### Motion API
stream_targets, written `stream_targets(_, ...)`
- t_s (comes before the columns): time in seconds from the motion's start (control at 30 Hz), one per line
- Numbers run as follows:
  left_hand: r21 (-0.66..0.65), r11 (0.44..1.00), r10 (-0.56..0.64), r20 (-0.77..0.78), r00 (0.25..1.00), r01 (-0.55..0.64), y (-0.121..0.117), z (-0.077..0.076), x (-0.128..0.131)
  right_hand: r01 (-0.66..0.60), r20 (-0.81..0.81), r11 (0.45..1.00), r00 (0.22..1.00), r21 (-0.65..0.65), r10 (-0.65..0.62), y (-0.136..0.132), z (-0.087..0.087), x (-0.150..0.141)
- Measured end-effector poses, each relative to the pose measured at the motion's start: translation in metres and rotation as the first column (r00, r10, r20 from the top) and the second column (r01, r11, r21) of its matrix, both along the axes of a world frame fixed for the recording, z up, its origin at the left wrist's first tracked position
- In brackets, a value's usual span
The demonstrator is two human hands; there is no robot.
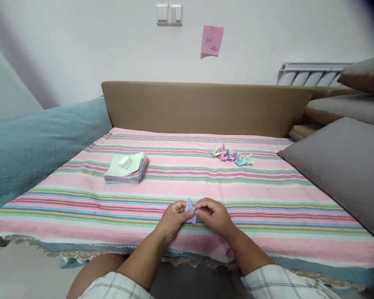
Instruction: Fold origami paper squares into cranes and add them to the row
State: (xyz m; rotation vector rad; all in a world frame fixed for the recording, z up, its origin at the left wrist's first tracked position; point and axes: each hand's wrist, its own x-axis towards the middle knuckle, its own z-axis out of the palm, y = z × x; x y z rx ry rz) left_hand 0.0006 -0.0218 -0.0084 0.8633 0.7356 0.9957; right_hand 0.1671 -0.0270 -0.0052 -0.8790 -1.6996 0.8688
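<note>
Between my two hands is a small folded piece of lavender paper [190, 206], with one pointed tip sticking up and another part pointing down. My left hand [175, 216] pinches it from the left, thumb across its front. From the right, my right hand [214, 212] pinches its right edge between thumb and forefinger. Both hands are just above the striped cloth near its front edge. Beyond them to the right lies a cluster of several folded paper cranes [232, 156] in pastel colours. A thick stack of coloured paper [127, 170] lies to the left, topped by a small white block [125, 162].
The striped cloth [180, 166] covers a sofa seat with a brown backrest [205, 108]. A blue-covered armrest [46, 141] rises at left; grey cushions [345, 166] pile up at right. A pink note [212, 40] and switches [169, 15] are on the wall.
</note>
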Motion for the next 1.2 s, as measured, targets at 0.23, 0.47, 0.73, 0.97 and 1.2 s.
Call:
stream_targets(0.23, 0.006, 1.000, 0.025, -0.003, 1.000, -0.025, 0.0016, -0.0056, -0.0013, -0.018, 0.004, 1.000, 1.000, -0.019, 0.018, 0.0022, -0.0005, 0.0013)
stream_targets(0.47, 0.026, 0.999, 0.044, 0.016, 0.999, -0.045, 0.0016, -0.0042, 0.0007, 0.029, 0.022, 0.998, 0.999, 0.059, -0.030, 0.0003, 0.0013, -0.0021)
stream_targets(0.73, 0.025, 0.999, 0.045, -0.037, 0.998, -0.044, 0.0019, -0.0082, -0.0006, 0.028, 0.064, 0.999, 0.997, 0.027, -0.030, 0.0003, 0.0006, -0.0005)
stream_targets(0.97, 0.040, 0.997, 0.070, -0.050, 0.996, -0.068, 0.0012, -0.0041, 0.0013, 0.093, 0.038, 0.984, 0.994, 0.150, -0.099, 0.0000, 0.0017, -0.0022)
stream_targets(1.2, 0.027, 0.999, 0.042, -0.022, 0.999, -0.041, 0.0006, -0.0024, 0.0017, 0.121, 0.072, 0.988, 0.989, 0.093, -0.128, -0.0017, 0.0025, -0.0035)
